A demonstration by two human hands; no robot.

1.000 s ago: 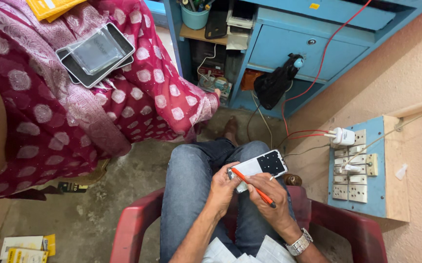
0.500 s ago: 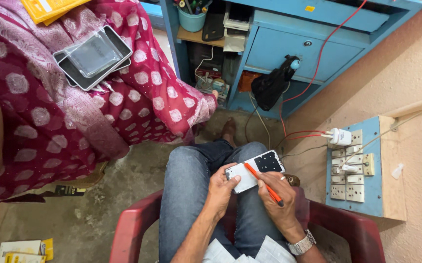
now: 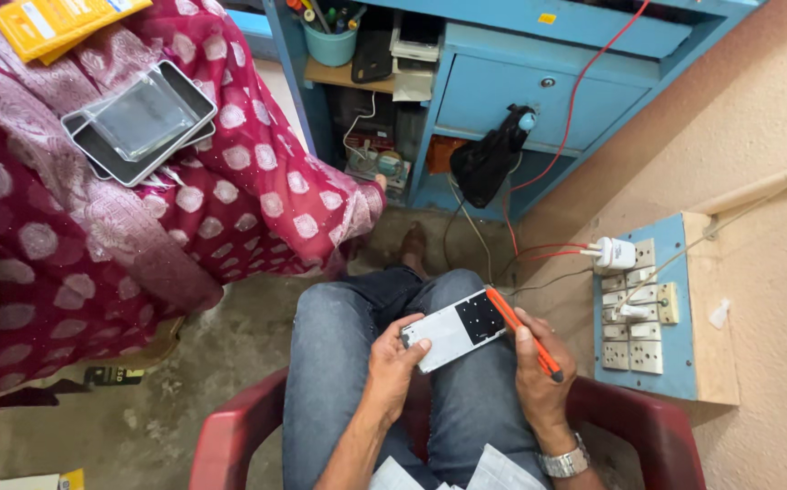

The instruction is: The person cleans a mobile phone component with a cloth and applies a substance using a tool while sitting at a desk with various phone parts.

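Holding phone [image 3: 454, 331] in my left hand [image 3: 393, 367], long axis toward upper right; right hand [image 3: 541, 372] grasping orange tool [image 3: 522, 331] along its right end.

I see yellow flat packages [image 3: 67, 23] top left on the patterned cloth | dark tablet screens [image 3: 139, 122] stacked below them | yellow-white packets [image 3: 44, 481] on floor, bottom left.

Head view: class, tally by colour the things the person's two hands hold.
White phone, in left hand: 1
Orange tool, in right hand: 1
Total: 2
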